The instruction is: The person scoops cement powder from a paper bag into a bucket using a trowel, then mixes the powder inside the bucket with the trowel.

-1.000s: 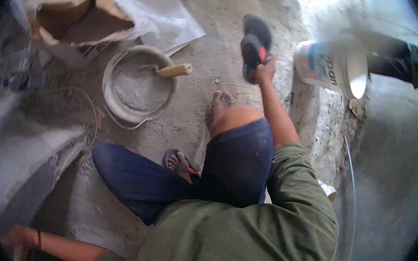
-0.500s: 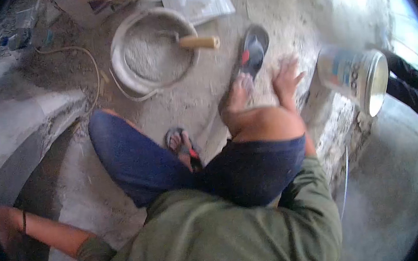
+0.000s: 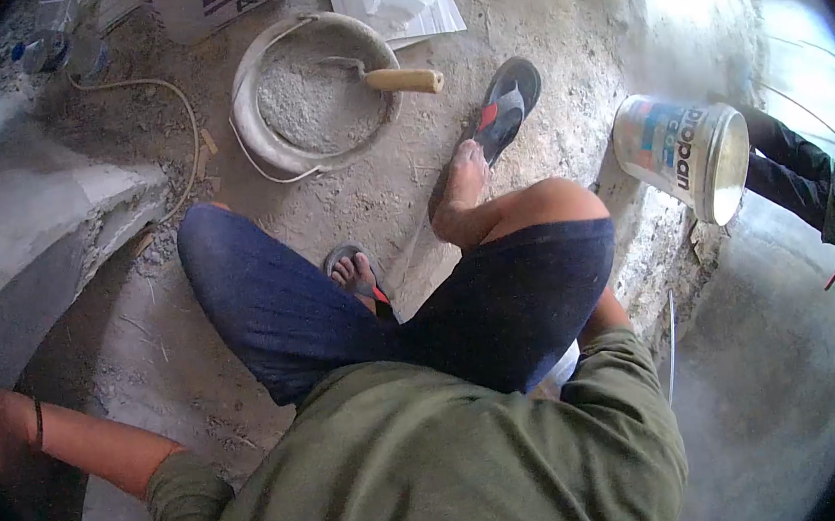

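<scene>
At the far left edge, my left hand is stretched out beside the curved concrete wall, its fingers lost in the dark rim of the view. My right hand is hidden behind my raised right leg; only part of the forearm shows beneath the green sleeve. In front of my knees stands a bucket holding grey mortar. A trowel with a wooden handle rests in it, the handle over the rim. A white paint bucket lies tilted to my right.
Curved concrete rises at the left, with a cord beside it. Paper sheets lie behind the mortar bucket. My sandal is on the gritty floor. Another person's dark-clothed legs are at the right, near a broken edge.
My right hand, spread on the floor beside my right foot before, has drawn back out of sight behind my leg. The view has shifted slightly.
</scene>
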### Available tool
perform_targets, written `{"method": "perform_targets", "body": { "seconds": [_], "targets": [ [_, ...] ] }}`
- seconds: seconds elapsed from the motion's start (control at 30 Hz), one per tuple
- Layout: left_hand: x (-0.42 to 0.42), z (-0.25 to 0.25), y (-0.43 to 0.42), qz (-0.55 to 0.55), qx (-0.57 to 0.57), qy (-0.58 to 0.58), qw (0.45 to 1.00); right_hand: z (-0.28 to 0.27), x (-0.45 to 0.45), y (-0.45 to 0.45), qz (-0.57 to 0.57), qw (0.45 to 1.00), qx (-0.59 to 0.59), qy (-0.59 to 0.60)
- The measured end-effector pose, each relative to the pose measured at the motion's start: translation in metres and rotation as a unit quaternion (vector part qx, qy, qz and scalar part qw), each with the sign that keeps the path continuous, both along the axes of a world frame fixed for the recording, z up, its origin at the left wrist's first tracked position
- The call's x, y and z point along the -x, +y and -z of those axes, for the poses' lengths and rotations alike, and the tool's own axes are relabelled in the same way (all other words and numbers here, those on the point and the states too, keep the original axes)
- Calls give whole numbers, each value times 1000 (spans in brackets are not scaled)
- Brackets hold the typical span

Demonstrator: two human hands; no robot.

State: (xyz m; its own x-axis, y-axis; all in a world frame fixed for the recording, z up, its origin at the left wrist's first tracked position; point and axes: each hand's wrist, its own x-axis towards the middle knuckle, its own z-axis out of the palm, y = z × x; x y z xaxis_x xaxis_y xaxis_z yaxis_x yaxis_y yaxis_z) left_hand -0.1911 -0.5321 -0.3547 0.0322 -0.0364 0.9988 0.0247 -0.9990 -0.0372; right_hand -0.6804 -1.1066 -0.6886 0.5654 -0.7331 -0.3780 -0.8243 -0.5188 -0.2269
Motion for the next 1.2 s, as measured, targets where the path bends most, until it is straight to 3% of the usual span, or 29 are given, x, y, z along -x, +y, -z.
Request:
{"method": "perform_targets", "body": {
  "seconds": [0.07, 0.17, 0.3, 0.5, 0.67, 0.97, 1.13, 1.2],
  "targets": [
    [0, 1, -3, -5, 19, 6, 1000, -27, 31, 16, 204, 971, -95, -80],
    [1, -2, -8, -16, 65, 6, 998, -67, 56, 35, 424, 851, -222, -215],
    [10, -11, -20, -43, 136, 21, 990, -114, 66, 49, 525, 731, -309, -309],
    [28, -35, -63, -143, 257, 96, 951, -164, 38, 44, 511, 686, -369, -364],
    [20, -23, -19, -15, 180, 7, 984, -195, -3, 32, 480, 673, -401, -394],
    [12, -8, 12, 132, 60, -67, 987, -233, -55, 39, 419, 669, -453, -414],
    [4, -7, 30, 187, -36, -100, 977, -271, -91, 51, 341, 702, -476, -406],
    [2, -6, 39, 175, -67, -107, 976, -306, -124, 49, 273, 741, -464, -401]
  ]
}}
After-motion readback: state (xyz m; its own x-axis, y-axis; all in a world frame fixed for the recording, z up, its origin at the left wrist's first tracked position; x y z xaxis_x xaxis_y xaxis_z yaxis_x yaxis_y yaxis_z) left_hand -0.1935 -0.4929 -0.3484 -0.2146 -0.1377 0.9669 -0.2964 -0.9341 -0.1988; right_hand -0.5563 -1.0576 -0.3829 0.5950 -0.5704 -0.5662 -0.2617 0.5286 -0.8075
